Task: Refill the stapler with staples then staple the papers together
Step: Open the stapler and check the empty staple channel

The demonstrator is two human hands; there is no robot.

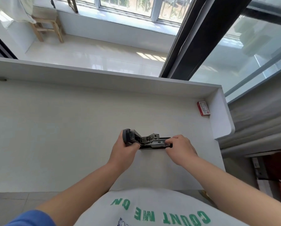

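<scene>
Both bare hands meet at centre frame on the black-and-grey metal stapler [148, 141], opened over the white surface [54, 136]. Left hand [125, 151] fingers grip its lid end; right hand [180, 148] fingers pinch its magazine end. At right, well apart, stands a small red staple box [203, 108].

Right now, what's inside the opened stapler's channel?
The stapler is hinged open, its metal channel exposed. The right hand covers the front end, so I can't tell whether staples are loaded.
</scene>
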